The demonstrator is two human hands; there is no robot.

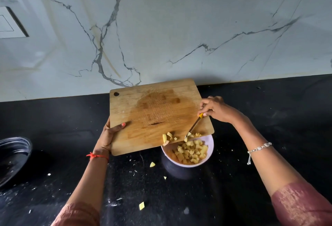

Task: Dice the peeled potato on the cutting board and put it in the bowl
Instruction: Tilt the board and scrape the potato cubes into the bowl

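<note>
The left grip clamps the cutting board, tilted over the bowl; the right grip clamps the knife. Scrape the last dice slowly into the bowl.

Black pan on dark counter, marble backsplash.

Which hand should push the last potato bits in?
Probably the right hand: it holds the knife beside the last potato pieces. The left hand holds the cutting board over the bowl.
</note>
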